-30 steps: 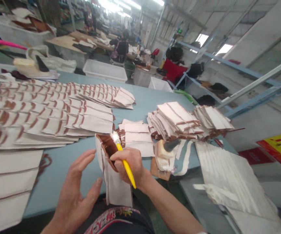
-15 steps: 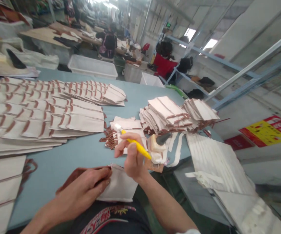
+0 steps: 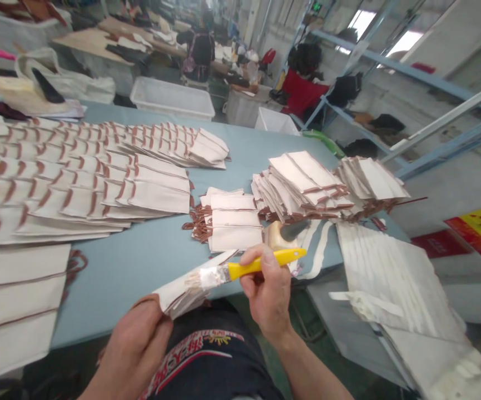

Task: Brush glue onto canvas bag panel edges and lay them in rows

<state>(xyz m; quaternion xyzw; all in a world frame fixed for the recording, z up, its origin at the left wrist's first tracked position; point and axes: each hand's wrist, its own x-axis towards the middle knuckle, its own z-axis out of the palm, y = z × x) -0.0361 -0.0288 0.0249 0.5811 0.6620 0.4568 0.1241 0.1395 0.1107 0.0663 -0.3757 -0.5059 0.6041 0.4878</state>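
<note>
My right hand [image 3: 267, 286] is closed around a yellow-handled brush [image 3: 244, 269], held nearly level with its bristles pointing left. The bristles rest on a thin stack of cream fabric pieces with brown trim [image 3: 184, 289]. My left hand [image 3: 134, 347] grips that stack at its lower end, at the table's near edge and above my lap. A small pile of similar cream pieces [image 3: 232, 222] lies on the blue table just beyond the brush.
Rows of overlapped cream pieces with brown trim [image 3: 78, 183] cover the left of the blue table [image 3: 149, 261]. Two taller stacks [image 3: 302, 189] stand at the right, with a glue pot [image 3: 282, 236] in front and larger cream panels [image 3: 390, 278] beyond. White bins [image 3: 174, 100] lie behind the table.
My left hand, which pressed a piece flat on the table, now lifts a stack toward me. The brush has swung from pointing away to lying level across that stack.
</note>
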